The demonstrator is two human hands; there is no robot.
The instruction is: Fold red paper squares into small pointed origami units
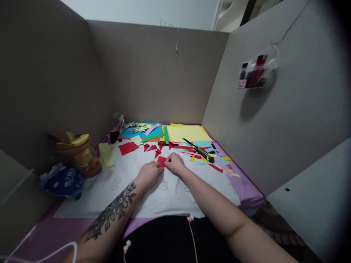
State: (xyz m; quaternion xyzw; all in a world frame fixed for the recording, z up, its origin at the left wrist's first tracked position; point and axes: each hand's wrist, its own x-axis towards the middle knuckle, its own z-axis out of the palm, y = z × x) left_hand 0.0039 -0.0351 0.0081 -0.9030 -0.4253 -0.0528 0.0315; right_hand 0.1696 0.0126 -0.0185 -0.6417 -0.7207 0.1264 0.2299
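Note:
A small red paper square (161, 160) lies on the white sheet (175, 193) between my two hands. My left hand (149, 173) has its fingers bent together, pressing on the square's left and lower edge. At the right edge, the fingers of my right hand (174, 163) are closed in a pinch on the same square. Just beyond my hands lie several small folded red paper pieces (152, 147). Flat red paper squares (128, 147) rest farther left. To the right, a yellow-and-black utility knife (200, 150) lies across coloured paper strips.
Yellow paper sheets (189, 133) and a blue sheet (128, 132) bearing cut paper stars (141, 126) lie at the back. On the left stand a brown tub (86, 159) and a blue packet (62, 181). Grey partitions (156, 73) enclose the table; a clear pouch (256, 73) hangs right.

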